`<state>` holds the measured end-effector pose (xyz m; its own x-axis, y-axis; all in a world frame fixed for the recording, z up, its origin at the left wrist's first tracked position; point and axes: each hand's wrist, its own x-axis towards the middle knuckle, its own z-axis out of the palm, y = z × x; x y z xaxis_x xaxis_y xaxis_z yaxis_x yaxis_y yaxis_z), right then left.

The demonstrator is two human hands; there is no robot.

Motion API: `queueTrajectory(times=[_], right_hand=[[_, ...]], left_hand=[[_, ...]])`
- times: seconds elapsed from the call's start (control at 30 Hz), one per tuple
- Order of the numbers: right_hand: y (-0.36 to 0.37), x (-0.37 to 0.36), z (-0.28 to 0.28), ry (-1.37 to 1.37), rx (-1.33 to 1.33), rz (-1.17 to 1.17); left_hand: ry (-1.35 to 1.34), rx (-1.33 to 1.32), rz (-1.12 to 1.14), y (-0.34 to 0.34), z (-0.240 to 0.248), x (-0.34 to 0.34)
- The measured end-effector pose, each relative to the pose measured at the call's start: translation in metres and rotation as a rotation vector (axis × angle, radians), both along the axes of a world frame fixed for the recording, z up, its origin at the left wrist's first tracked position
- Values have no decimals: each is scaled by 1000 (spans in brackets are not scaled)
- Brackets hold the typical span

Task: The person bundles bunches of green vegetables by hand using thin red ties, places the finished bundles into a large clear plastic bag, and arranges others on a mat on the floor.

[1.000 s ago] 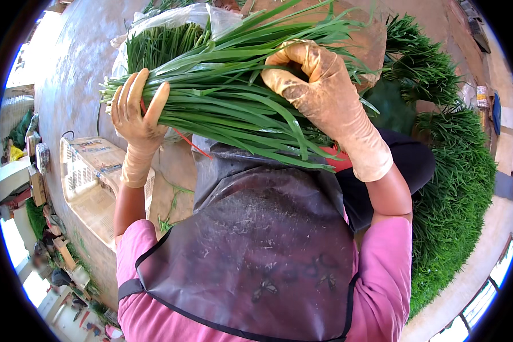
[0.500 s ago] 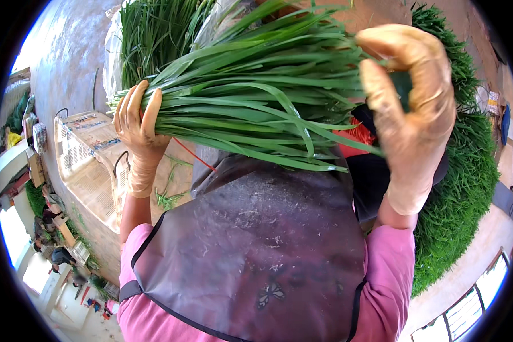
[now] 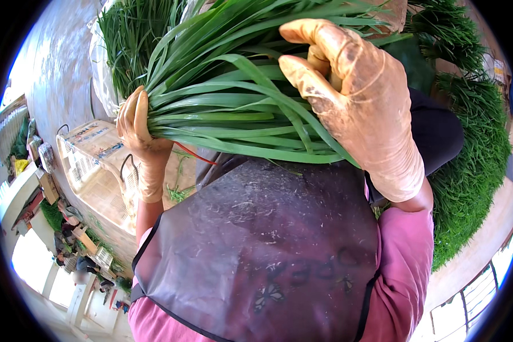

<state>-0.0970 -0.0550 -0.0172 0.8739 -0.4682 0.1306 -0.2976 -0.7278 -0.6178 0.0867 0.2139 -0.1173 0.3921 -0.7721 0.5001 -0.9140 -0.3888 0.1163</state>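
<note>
Green leaves (image 3: 228,117); crosswise, fanning right.

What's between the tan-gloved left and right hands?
Head view: a bundle of long, flat green leaves fills the stretch between left hand and right hand.

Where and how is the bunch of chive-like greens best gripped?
Probably around the narrow end of the bunch of chive-like greens, from the person's left, where the left hand wraps it: the leaves converge there, then fan out toward the right hand.
</note>
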Motion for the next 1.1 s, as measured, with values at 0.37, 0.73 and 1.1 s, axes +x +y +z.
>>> queueTrajectory(times=[0.37,0.73,1.1], right_hand=[[3,18,-17,28,-721,153],[-35,-7,-2,-446,362,20],[-3,18,-31,-64,913,79]], left_hand=[[8,21,-34,-3,2,-5],[17,-30,52,-11,4,-8],[287,-460,250,-125,50,10]])
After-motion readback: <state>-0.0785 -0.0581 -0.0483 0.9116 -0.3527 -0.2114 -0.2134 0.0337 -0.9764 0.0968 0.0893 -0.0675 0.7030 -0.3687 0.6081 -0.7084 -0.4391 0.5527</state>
